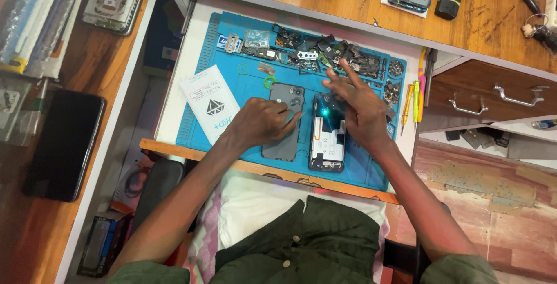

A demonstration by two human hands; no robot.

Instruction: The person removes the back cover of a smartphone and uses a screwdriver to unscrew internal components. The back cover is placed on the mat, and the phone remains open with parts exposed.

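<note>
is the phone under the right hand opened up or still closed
Opened up. The phone lies on the blue mat with its insides bare; its grey back cover lies beside it, under the left hand.

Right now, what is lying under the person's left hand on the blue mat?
Under the left hand lies a grey phone back cover on the blue mat; its camera cutout and lower half show. The hand covers its left middle part, so that area cannot be seen.
</note>
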